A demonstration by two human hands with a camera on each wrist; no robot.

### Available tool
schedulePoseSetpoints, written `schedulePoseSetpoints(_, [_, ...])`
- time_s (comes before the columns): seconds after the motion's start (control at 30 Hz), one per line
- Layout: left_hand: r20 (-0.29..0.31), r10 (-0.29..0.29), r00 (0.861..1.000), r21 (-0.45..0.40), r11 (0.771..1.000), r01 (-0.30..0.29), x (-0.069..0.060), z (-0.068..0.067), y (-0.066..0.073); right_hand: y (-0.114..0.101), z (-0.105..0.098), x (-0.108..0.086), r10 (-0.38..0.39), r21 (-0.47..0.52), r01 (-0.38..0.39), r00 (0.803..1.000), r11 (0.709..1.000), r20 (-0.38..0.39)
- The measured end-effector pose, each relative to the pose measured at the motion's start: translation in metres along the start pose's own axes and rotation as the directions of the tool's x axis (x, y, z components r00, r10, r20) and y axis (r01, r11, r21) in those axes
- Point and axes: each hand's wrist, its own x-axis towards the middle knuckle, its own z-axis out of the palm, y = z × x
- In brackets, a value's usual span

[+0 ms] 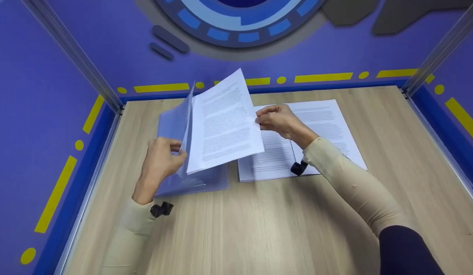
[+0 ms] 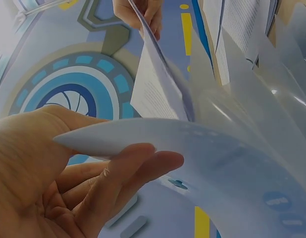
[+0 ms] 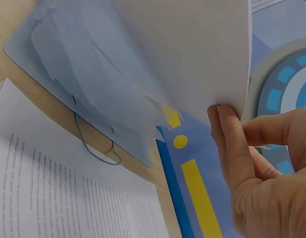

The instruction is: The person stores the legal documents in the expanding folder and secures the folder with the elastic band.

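Note:
My left hand (image 1: 158,162) pinches the edge of a translucent plastic folder (image 1: 169,124), holding its cover raised and bowed. In the left wrist view the cover (image 2: 227,163) curves between thumb and fingers, and more clear leaves (image 2: 247,104) fan out behind it. The right hand (image 1: 278,119) pinches the right edge of some printed sheets (image 1: 225,126), which stand tilted above the folder. Their blank back (image 3: 202,49) shows in the right wrist view, over the folder's leaves (image 3: 93,59). Whether the sheets' left edge is inside a leaf, I cannot tell.
Another set of printed pages (image 1: 316,118) lies on the wooden table (image 1: 236,229), under and beyond my right forearm. A thin cord (image 3: 96,154) loops from the folder's edge over those pages. Purple walls (image 1: 118,46) enclose the table at the back and sides.

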Motion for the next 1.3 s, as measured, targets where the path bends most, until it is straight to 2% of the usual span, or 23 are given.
schedulePoseSetpoints(0.4, [0.001, -0.006, 1.000, -0.012, 1.000, 0.006, 0.000, 0.004, 0.002, 0.004, 0.029, 0.006, -0.027, -0.060, 0.027, 1.000, 0.998, 0.000])
schedulePoseSetpoints(0.67, [-0.002, 0.012, 1.000, -0.004, 1.000, -0.012, 0.001, 0.007, 0.003, 0.011, 0.042, 0.007, -0.046, -0.081, 0.049, 0.998, 0.995, 0.034])
schedulePoseSetpoints(1.0, [0.004, 0.041, 0.999, -0.002, 0.999, -0.041, 0.001, 0.010, 0.004, 0.015, 0.063, 0.008, -0.080, -0.071, 0.084, 0.995, 0.994, 0.051])
schedulePoseSetpoints(1.3, [0.001, 0.052, 0.999, 0.000, 0.999, -0.052, 0.002, 0.011, 0.003, 0.022, 0.081, 0.015, -0.065, -0.071, 0.068, 0.997, 0.995, 0.044])
